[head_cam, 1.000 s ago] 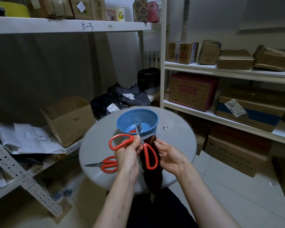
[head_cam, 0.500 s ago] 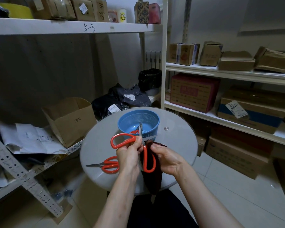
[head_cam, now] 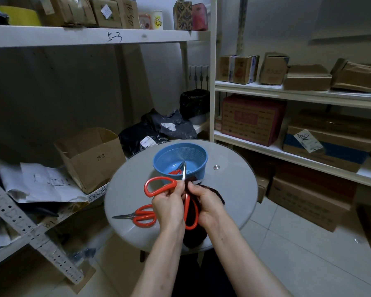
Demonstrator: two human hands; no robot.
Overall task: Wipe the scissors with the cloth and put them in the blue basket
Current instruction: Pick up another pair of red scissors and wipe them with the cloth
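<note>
- The left hand (head_cam: 168, 207) is clamped on the orange-handled scissors (head_cam: 187, 211) near the pivot, holding them over the near part of the round glass table (head_cam: 229, 189), just short of the blue basket (head_cam: 199, 168)
- The blades stand apart: one points bare up toward the basket, the other runs right into the dark cloth (head_cam: 194, 239)
- The right hand (head_cam: 206, 205) pinches that cloth around the second blade, and the rest of the fabric hangs off the table edge
- Main risk, as I judge it: the fingers slide along an edge through thin fabric, and a fold slipping aside would put skin on steel
- The open handles could swing shut if the left grip loosens, nipping the cloth or a fingertip
- The bare tip sits close to the basket wall, so a forward push could knock the basket
- Another pair (head_cam: 175, 172) already lies inside the basket, which could foul the drop
- A third pair (head_cam: 144, 216) lies on the table beside the left wrist and could be brushed off
</note>
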